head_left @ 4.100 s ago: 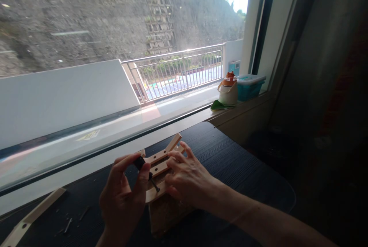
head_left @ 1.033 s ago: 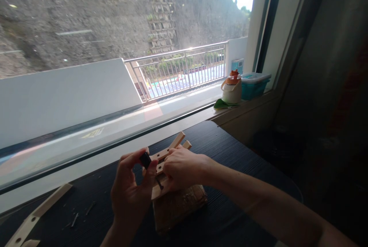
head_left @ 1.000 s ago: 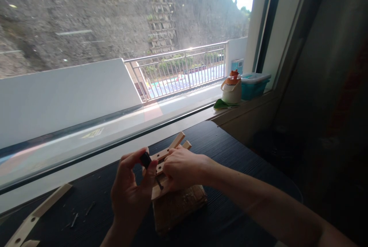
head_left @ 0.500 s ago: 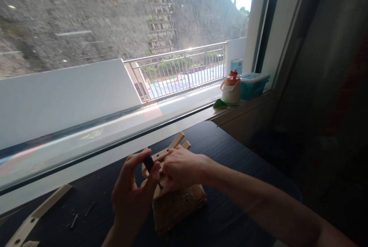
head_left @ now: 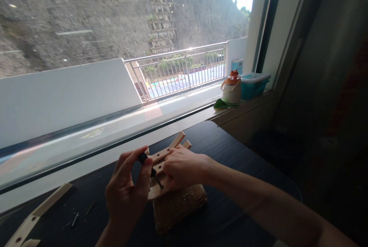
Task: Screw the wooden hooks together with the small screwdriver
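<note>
Left hand (head_left: 126, 193) pinches a black-handled driver (head_left: 143, 158) into the wooden frame (head_left: 175, 140) clamped by the right hand (head_left: 181, 168), fastening seemingly unfinished.

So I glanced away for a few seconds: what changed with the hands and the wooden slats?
The right hand, earlier flat with fingers spread on the wooden slats, has curled into a grip on them. The left hand still pinches the screwdriver against the slats. The wood block and loose slat stayed put.
</note>
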{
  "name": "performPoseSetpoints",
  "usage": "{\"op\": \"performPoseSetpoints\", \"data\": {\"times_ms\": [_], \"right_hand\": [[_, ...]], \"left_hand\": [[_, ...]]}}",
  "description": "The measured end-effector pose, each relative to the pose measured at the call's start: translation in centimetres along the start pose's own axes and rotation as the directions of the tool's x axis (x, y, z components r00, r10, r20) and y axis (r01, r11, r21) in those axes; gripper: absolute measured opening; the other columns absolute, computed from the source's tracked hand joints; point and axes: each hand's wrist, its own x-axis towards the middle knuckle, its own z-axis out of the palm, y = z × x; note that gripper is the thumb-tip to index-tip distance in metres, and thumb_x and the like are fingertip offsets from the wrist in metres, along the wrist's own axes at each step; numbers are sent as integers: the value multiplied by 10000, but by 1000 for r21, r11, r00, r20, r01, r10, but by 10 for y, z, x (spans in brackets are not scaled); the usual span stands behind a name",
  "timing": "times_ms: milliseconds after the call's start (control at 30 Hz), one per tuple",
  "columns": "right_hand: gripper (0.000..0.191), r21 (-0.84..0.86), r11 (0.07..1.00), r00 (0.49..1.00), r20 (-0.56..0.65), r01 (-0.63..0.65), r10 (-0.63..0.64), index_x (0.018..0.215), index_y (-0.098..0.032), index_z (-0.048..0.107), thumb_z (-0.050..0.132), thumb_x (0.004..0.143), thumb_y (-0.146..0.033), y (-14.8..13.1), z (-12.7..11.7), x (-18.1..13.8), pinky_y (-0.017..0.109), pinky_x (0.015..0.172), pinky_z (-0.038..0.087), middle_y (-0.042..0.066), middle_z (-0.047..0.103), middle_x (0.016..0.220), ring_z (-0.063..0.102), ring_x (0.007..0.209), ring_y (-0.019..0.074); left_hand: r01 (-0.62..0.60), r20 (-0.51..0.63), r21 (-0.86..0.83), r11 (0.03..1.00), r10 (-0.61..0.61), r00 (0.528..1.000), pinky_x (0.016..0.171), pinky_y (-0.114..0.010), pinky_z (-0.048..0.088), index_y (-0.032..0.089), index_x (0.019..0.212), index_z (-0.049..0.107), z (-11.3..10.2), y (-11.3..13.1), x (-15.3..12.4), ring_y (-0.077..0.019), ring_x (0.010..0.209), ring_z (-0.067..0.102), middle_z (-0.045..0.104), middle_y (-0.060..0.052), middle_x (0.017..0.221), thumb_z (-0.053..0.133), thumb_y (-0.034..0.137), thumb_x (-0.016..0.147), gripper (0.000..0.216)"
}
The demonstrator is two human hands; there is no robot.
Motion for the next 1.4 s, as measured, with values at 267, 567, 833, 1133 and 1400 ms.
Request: {"op": "performPoseSetpoints", "data": {"times_ms": [267,567,833,1133,1400], "right_hand": [[323,1,1000,1000,0,8,-8,757,-125,674,568,769,-430,0,1,1,408,819,406,98,675,842,584,857,259],[276,-20,1000,1000,27,15,-15,785,-137,673,601,744,-400,0,-1,0,408,826,400,82,670,855,574,921,277],[289,-16,1000,999,33,2,-1,795,-127,671,587,751,-401,0,-1,1,411,812,405,89,667,849,582,899,275],[273,4,1000,1000,19,3,-3,781,-136,671,575,751,-389,1,-1,1,418,816,397,88,663,830,580,900,278],[314,-14,1000,1000,13,15,-15,753,-131,667,581,750,-433,2,2,2,418,820,402,91,663,805,587,872,272]], "left_hand": [[-21,47,33,999,19,999,785,-279,481,289,1174,562,-3,-4,0,-147,894,574,552,1,986,603,215,806,378],[-98,-35,-138,986,94,995,832,-236,445,243,1043,565,5,-9,-4,-117,927,542,556,5,968,668,106,730,356],[-24,-8,-152,988,23,1000,825,-255,476,258,1074,560,6,-11,-6,-127,930,567,563,-1,1014,657,136,747,362],[47,75,-138,989,-37,997,862,-275,463,265,1120,569,3,-8,-7,-154,987,577,585,-25,1078,612,174,790,345],[-46,-52,-151,987,39,998,810,-265,469,264,1045,592,4,-10,-3,-124,899,554,530,6,974,688,125,719,367]]}}
